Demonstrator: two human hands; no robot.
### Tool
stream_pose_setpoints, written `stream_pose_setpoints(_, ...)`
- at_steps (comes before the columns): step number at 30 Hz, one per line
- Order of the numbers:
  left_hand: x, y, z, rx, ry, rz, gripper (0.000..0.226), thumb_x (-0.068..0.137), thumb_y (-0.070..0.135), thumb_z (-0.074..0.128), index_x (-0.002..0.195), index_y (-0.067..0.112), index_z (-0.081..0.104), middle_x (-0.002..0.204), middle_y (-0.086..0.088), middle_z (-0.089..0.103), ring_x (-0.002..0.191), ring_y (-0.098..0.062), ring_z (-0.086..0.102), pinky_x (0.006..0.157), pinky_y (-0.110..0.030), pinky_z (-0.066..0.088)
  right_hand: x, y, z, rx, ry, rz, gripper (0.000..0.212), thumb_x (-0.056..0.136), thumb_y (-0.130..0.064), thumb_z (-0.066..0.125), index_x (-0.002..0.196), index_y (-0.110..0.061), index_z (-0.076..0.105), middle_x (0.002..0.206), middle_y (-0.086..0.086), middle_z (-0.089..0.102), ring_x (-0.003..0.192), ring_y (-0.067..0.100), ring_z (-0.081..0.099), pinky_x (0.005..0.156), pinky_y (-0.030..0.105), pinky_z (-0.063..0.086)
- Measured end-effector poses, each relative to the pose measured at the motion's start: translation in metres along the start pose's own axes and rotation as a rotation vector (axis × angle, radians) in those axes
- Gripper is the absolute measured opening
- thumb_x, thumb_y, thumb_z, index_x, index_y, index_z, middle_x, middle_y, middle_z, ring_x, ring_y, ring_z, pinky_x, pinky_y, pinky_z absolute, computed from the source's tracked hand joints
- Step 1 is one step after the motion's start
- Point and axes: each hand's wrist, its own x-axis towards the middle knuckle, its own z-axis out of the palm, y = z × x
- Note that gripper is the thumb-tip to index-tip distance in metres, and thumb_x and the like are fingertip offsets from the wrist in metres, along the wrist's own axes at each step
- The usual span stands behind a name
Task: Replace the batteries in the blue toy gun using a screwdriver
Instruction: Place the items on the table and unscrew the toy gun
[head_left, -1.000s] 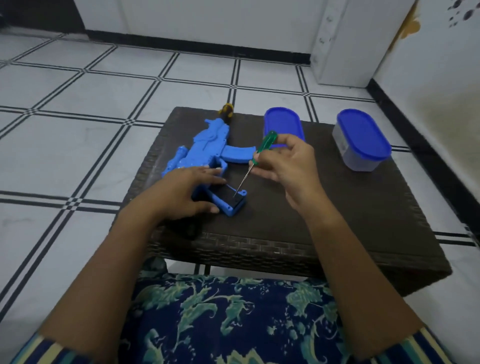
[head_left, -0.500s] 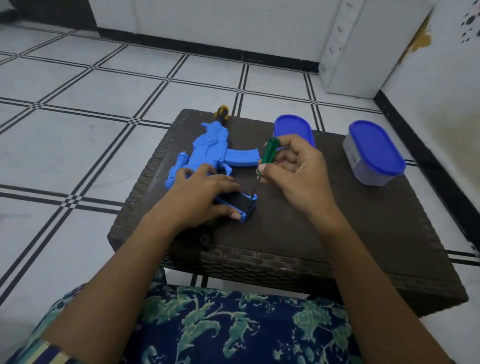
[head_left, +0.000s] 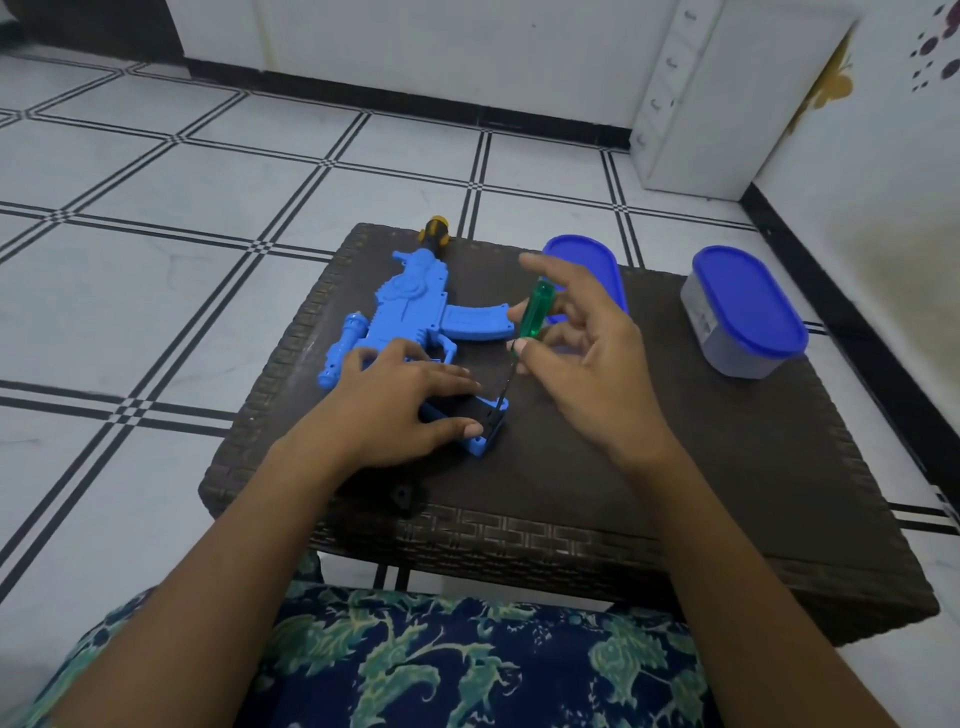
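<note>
A: Well, from the head view, where is the blue toy gun (head_left: 410, 312) being kept?

B: It is being laid flat over the left half of the table (head_left: 675, 493), with its muzzle at the far edge and its grip end pointing toward the near edge. The grip is being pressed down under the left hand (head_left: 395, 405), the fingers laid fairly straight across it and the thumb alongside.

A: And the screwdriver (head_left: 535, 317)?

B: Its green handle is being pinched between thumb and fingers of the right hand (head_left: 582, 364), just right of the gun, while the forefinger is being held out loose. The thin shaft is being aimed down at the dark face on the grip's end, seemingly touching it.

A: How is the gun being judged to handle?

B: It is being taken for light, stiff, hollow plastic, likely to skid or swivel under a turning tip. So it is best being pinned at the grip, close to the screw.
</note>
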Motion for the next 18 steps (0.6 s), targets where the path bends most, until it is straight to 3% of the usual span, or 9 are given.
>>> stream_pose_setpoints(3,0.000,-0.001,0.000,-0.001,-0.002,0.004,0.053,0.080,0.069,0.050,0.130,0.051,0.048,0.138,0.034,0.042,0.129,-0.005,0.028,0.108,-0.046,0.015,0.000,0.000,0.002,0.006,0.002,-0.015,0.051,0.086,0.004,0.065,0.126,-0.027,0.059,0.099,-0.004,0.061,0.087,0.028,0.067,0.072,0.050,0.058)
stream_pose_setpoints(7,0.000,-0.002,0.001,-0.002,-0.004,0.007,0.056,0.079,0.069,0.051,0.131,0.050,0.047,0.138,0.034,0.041,0.130,-0.005,0.027,0.109,-0.047,0.015,0.001,-0.003,0.002,-0.014,-0.014,-0.028,0.046,0.087,0.001,0.067,0.123,-0.027,0.061,0.100,0.006,0.063,0.086,0.026,0.067,0.072,0.048,0.059)
stream_pose_setpoints(11,0.000,-0.003,0.001,0.005,-0.006,0.013,0.057,0.078,0.070,0.051,0.131,0.049,0.047,0.139,0.033,0.041,0.130,-0.005,0.027,0.110,-0.047,0.015,-0.001,-0.009,0.005,-0.025,0.023,-0.079,0.030,0.088,-0.010,0.072,0.117,-0.017,0.066,0.097,0.006,0.066,0.081,0.017,0.065,0.068,0.033,0.059)
stream_pose_setpoints(13,0.000,-0.004,0.001,0.009,-0.004,0.013,0.057,0.078,0.070,0.050,0.131,0.049,0.047,0.139,0.033,0.041,0.129,-0.005,0.027,0.109,-0.047,0.016,0.000,-0.012,0.007,-0.026,0.083,-0.121,0.026,0.086,-0.011,0.074,0.111,-0.012,0.070,0.100,0.006,0.066,0.086,0.013,0.064,0.063,0.032,0.059)
stream_pose_setpoints(16,0.000,-0.003,0.001,0.010,-0.003,0.016,0.057,0.079,0.069,0.051,0.131,0.049,0.047,0.139,0.033,0.041,0.129,-0.005,0.027,0.109,-0.046,0.016,0.002,-0.013,0.006,-0.021,0.148,-0.151,0.024,0.082,-0.009,0.078,0.106,-0.010,0.073,0.097,0.004,0.055,0.085,0.004,0.057,0.060,0.020,0.056)
stream_pose_setpoints(18,-0.001,-0.002,0.001,0.012,0.000,0.017,0.057,0.079,0.069,0.051,0.132,0.049,0.047,0.139,0.033,0.041,0.129,-0.005,0.027,0.109,-0.046,0.016,0.002,-0.015,0.005,-0.013,0.142,-0.138,0.030,0.082,-0.006,0.077,0.110,-0.012,0.071,0.096,0.010,0.057,0.085,0.005,0.057,0.061,0.021,0.057)
